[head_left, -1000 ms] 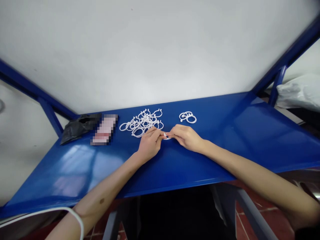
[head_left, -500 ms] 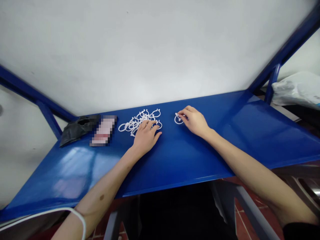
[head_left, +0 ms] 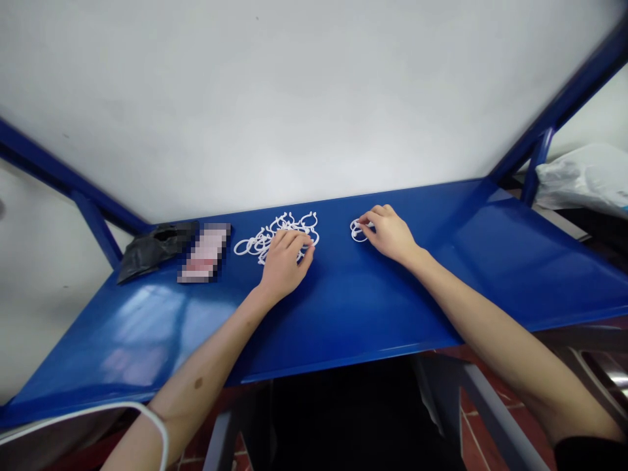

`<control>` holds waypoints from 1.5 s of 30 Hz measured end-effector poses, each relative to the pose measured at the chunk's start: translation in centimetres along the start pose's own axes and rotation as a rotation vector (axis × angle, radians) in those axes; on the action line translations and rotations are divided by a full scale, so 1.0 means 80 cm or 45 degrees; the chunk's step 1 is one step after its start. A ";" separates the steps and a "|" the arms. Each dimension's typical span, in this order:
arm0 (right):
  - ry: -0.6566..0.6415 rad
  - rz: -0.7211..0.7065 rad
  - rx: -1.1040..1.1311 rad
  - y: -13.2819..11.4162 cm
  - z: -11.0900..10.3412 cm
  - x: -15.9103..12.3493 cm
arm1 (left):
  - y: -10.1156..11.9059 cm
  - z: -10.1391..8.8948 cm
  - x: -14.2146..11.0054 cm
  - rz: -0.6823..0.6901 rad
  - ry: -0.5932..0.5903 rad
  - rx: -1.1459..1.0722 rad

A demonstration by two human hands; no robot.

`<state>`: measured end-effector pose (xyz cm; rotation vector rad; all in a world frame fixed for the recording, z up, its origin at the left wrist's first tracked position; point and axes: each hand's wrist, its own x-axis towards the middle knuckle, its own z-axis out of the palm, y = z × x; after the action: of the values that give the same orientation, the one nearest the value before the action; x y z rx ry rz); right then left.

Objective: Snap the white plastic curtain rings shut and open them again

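A pile of white shower curtain rings [head_left: 255,244], open hoops with small knobs at their ends, lies on the blue table [head_left: 343,307]. My left hand [head_left: 287,258] rests over the pile's right part, thumb and forefinger pinched on a ring [head_left: 315,237] at its edge. The fingers cover some of the rings. To the right, apart from the pile, my right hand [head_left: 387,232] has its fingertips closed on a white curtain ring [head_left: 359,238] at the table surface. More than one hoop seems to overlap there; the fingers partly hide them.
Left of the pile lie a blurred pinkish rectangular item [head_left: 203,254] and a black plastic bag [head_left: 152,248]. A white wall [head_left: 314,104] rises behind the table. A white cable [head_left: 98,410] crosses my left forearm. A clear plastic bag [head_left: 583,176] sits beyond the blue frame at right.
My left thumb has closed toward the forefinger at the ring on the pile's edge. My right hand and the rings by it have shifted slightly to the right.
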<state>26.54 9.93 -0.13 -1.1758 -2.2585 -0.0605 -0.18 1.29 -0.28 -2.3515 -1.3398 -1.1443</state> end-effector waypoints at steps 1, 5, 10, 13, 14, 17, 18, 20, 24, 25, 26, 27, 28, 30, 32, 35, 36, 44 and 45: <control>0.011 -0.012 -0.020 -0.001 0.000 0.000 | 0.000 0.000 0.000 0.007 0.017 -0.001; 0.050 -0.051 0.016 -0.012 -0.006 -0.001 | 0.000 -0.002 0.000 0.064 0.041 0.021; -0.006 -0.134 0.358 -0.052 -0.012 -0.005 | 0.002 -0.004 -0.001 0.200 0.038 0.071; -0.117 -0.101 0.659 -0.075 -0.010 -0.011 | 0.007 -0.004 -0.003 0.286 0.015 0.124; -0.142 -0.075 0.740 -0.080 -0.008 -0.013 | 0.008 -0.004 -0.003 0.311 0.005 0.131; -0.136 -0.019 0.882 -0.088 -0.002 -0.017 | 0.013 -0.003 -0.004 0.369 -0.022 0.117; -0.120 -0.010 0.913 -0.089 0.000 -0.018 | 0.015 -0.003 -0.004 0.384 -0.022 0.112; -0.103 0.006 0.984 -0.089 0.004 -0.019 | 0.017 -0.004 -0.004 0.428 -0.013 0.117; -0.163 0.036 1.091 -0.090 0.009 -0.019 | 0.020 -0.003 -0.006 0.471 0.000 0.162; -0.170 0.037 1.095 -0.091 0.009 -0.019 | 0.020 -0.002 -0.006 0.455 -0.006 0.163; -0.166 0.032 1.087 -0.091 0.009 -0.019 | 0.021 -0.002 -0.007 0.427 -0.009 0.152; -0.152 0.022 1.070 -0.091 0.008 -0.019 | 0.021 -0.001 -0.007 0.386 0.000 0.129; -0.131 0.007 1.048 -0.091 0.007 -0.019 | 0.020 -0.001 -0.007 0.329 0.025 0.101; -0.094 -0.036 0.993 -0.090 0.004 -0.019 | 0.018 -0.001 -0.006 0.183 0.094 0.046; -0.074 -0.089 0.943 -0.089 0.001 -0.019 | 0.014 -0.003 -0.004 0.054 0.104 -0.006; -0.074 -0.179 0.876 -0.087 -0.001 -0.020 | 0.006 -0.005 -0.002 -0.015 -0.019 -0.099; -0.074 -0.213 0.852 -0.086 -0.001 -0.020 | 0.005 -0.005 -0.002 -0.015 -0.056 -0.134; -0.003 -0.422 0.769 -0.087 0.003 -0.026 | 0.014 -0.004 -0.006 0.058 -0.043 -0.231; 0.003 -0.451 0.753 -0.088 0.003 -0.027 | 0.016 -0.005 -0.006 0.070 -0.036 -0.230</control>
<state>22.04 4.12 0.13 -0.4638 -2.2280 0.4374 0.48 0.03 -0.09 -2.5216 -1.2182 -1.2696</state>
